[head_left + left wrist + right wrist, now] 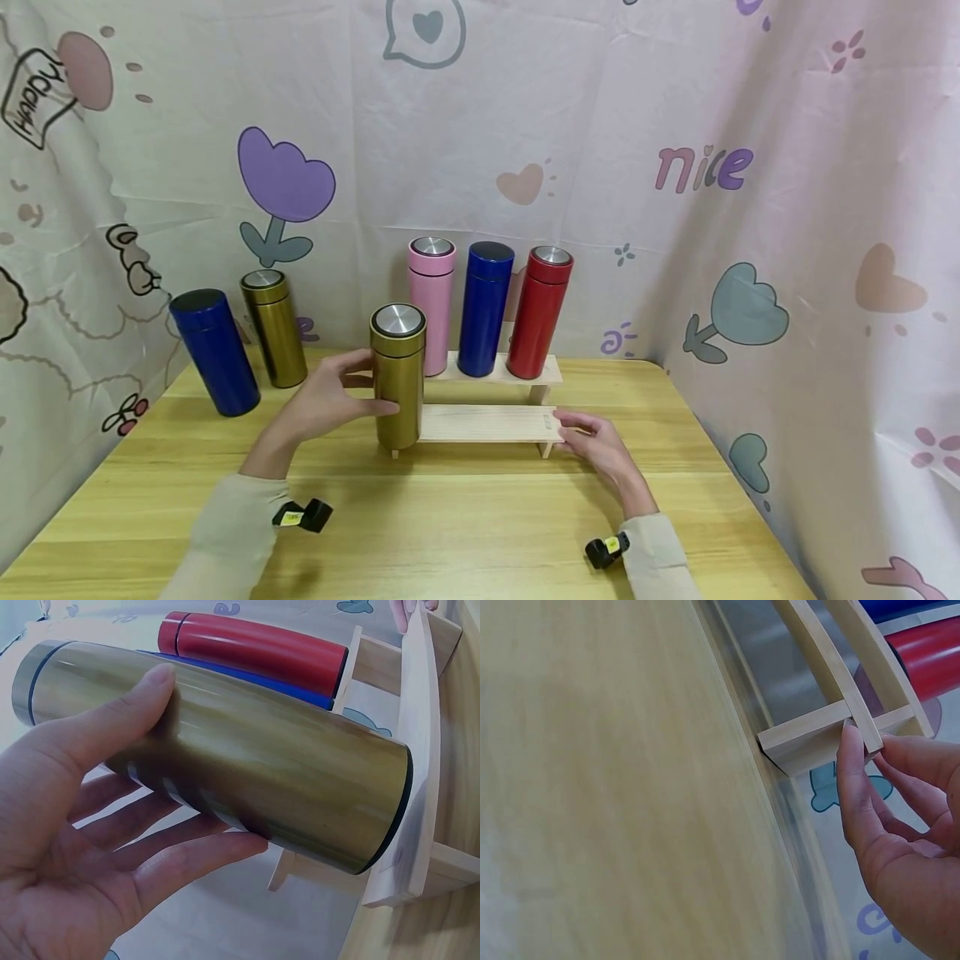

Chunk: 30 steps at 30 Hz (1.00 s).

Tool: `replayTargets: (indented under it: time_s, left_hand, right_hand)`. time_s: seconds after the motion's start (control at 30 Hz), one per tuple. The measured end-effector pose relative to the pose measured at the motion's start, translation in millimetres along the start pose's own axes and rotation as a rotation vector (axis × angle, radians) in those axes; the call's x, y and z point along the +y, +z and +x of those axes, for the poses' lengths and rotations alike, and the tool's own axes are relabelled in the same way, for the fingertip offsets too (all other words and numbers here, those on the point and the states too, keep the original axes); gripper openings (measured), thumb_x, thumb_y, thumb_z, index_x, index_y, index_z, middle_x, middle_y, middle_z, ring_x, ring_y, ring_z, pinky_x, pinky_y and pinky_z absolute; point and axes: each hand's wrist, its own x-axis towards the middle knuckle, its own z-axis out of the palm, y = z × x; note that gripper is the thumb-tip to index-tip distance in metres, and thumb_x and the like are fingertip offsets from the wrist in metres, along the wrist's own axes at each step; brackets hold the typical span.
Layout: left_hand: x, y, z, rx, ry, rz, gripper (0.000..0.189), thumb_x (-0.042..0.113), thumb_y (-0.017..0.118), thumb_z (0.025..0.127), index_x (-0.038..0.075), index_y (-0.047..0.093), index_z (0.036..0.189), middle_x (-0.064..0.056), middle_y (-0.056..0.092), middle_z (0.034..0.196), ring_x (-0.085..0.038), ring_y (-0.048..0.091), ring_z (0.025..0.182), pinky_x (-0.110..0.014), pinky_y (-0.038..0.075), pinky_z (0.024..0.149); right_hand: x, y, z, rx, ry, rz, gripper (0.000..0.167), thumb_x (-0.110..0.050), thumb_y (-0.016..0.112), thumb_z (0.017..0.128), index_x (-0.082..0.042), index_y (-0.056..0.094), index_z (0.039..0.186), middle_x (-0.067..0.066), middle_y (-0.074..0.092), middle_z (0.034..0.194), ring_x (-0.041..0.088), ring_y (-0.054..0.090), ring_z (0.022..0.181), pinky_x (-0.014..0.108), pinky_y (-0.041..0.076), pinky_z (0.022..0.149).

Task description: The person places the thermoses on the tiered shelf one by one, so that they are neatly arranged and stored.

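Note:
My left hand (330, 400) holds a gold thermos (400, 379) upright at the left end of the wooden rack's lower shelf (480, 423). In the left wrist view, the thumb lies across the gold thermos (255, 742) and the fingers go behind it. Its dark base is right at the shelf board (420, 750). My right hand (600, 446) pinches the right end of that shelf; the right wrist view shows thumb and fingertips on the board's end (866, 731). On the rack's upper shelf (551, 371) stand a pink thermos (430, 312), a blue one (486, 308) and a red one (540, 312).
To the left on the wooden table (465, 533) stand another blue thermos (216, 354) and a second gold thermos (275, 329). A patterned curtain (450, 125) hangs close behind the table and along both its sides.

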Motion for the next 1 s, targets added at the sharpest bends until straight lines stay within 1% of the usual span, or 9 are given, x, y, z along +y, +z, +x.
replayTargets:
  time_s: [0.17,0.4,0.5,0.63,0.77,0.87,1.0]
  left_hand:
    - [1.3,4.6,3.2,-0.003,0.004,-0.005,0.069,0.023,0.093,0.077,0.006,0.063,0.137,-0.017,0.069,0.133,-0.037,0.067,0.116,-0.053,0.058,0.099]
    - [2.1,11.3,7.5,-0.02,0.002,-0.02,0.07,0.024,0.092,0.078,0.006,0.061,0.139,-0.017,0.067,0.135,-0.037,0.067,0.118,-0.053,0.058,0.1]
    - [1.4,14.5,9.5,-0.02,0.022,-0.038,0.069,0.021,0.092,0.077,0.006,0.062,0.138,-0.016,0.068,0.133,-0.036,0.067,0.117,-0.054,0.057,0.101]
    - [0.6,19.1,13.0,-0.021,0.052,-0.063,0.067,0.019,0.092,0.077,0.005,0.063,0.136,-0.015,0.07,0.131,-0.034,0.068,0.116,-0.053,0.057,0.102]
    - [1.0,23.8,15.7,-0.028,0.048,-0.082,0.069,0.02,0.092,0.077,0.004,0.062,0.137,-0.015,0.069,0.131,-0.033,0.068,0.115,-0.054,0.057,0.101]
    - [3.0,27.7,17.3,-0.037,0.047,-0.092,0.07,0.02,0.092,0.077,0.005,0.062,0.138,-0.015,0.068,0.132,-0.034,0.067,0.116,-0.056,0.057,0.101]
    - [6.3,33.1,18.7,-0.046,0.058,-0.102,0.068,0.02,0.092,0.078,0.006,0.063,0.138,-0.015,0.068,0.133,-0.035,0.067,0.115,-0.054,0.058,0.101]
  right_hand:
    - [-1,0,-1.0,-0.002,-0.005,-0.001,0.046,0.001,0.063,0.099,0.01,0.053,0.143,0.025,0.057,0.137,0.013,0.071,0.099,0.026,0.062,0.09]
    - [-1,0,-1.0,0.007,0.004,0.005,0.046,0.001,0.063,0.099,0.009,0.053,0.144,0.023,0.057,0.137,0.013,0.071,0.099,0.026,0.062,0.091]
    - [0,0,-0.4,-0.001,-0.015,0.003,0.046,0.002,0.063,0.099,0.011,0.052,0.143,0.023,0.058,0.134,0.012,0.071,0.098,0.026,0.062,0.09]
    - [0,-1,0.5,-0.018,-0.039,-0.005,0.048,0.001,0.064,0.099,0.014,0.05,0.143,0.02,0.06,0.128,0.011,0.071,0.097,0.025,0.062,0.09]
    - [0,-1,0.3,-0.019,-0.039,-0.005,0.049,0.001,0.064,0.098,0.014,0.05,0.143,0.017,0.06,0.126,0.011,0.071,0.097,0.025,0.062,0.09]
    - [-1,-1,0.0,-0.019,-0.031,0.001,0.049,0.002,0.064,0.098,0.013,0.05,0.143,0.017,0.06,0.128,0.012,0.071,0.097,0.026,0.062,0.091]
    - [-1,-1,-0.3,-0.018,-0.023,0.001,0.048,0.002,0.064,0.098,0.013,0.051,0.143,0.017,0.06,0.129,0.012,0.072,0.097,0.026,0.062,0.091]
